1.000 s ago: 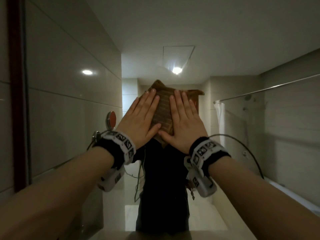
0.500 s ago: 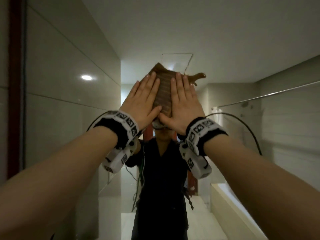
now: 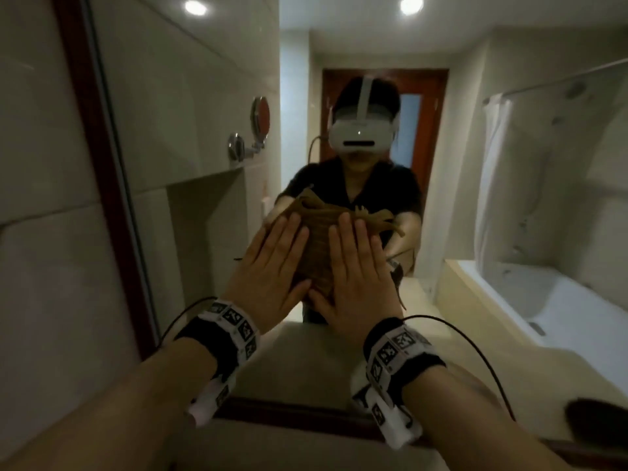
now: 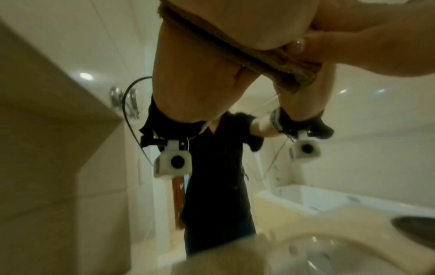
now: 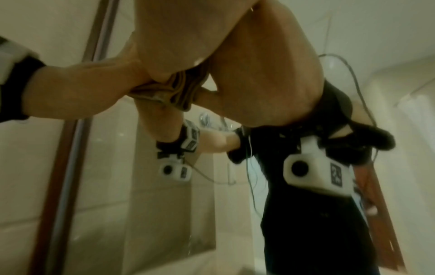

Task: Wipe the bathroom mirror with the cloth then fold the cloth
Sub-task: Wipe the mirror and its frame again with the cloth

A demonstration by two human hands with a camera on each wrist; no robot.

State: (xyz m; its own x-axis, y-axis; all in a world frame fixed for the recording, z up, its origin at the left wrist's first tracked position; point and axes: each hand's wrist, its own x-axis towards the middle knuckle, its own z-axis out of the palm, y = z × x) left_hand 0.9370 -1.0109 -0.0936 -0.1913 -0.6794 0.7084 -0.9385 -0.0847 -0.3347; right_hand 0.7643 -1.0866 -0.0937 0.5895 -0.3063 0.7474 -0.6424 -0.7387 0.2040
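A brown ribbed cloth is bunched flat against the bathroom mirror, low on the glass near its dark red frame. My left hand presses on the cloth's left side with straight fingers. My right hand presses on its right side the same way, the two thumbs almost meeting. Most of the cloth is hidden under my palms. In the left wrist view the cloth's edge shows against the glass; in the right wrist view its folds bulge between both hands.
A tiled wall stands left of the mirror frame. A beige counter runs below the mirror, with a basin and a dark object at the right. The glass reflects a bathtub, a shower curtain and a door.
Both hands have slid the cloth down the glass from high up to the lower part. The head view has tipped down with them.
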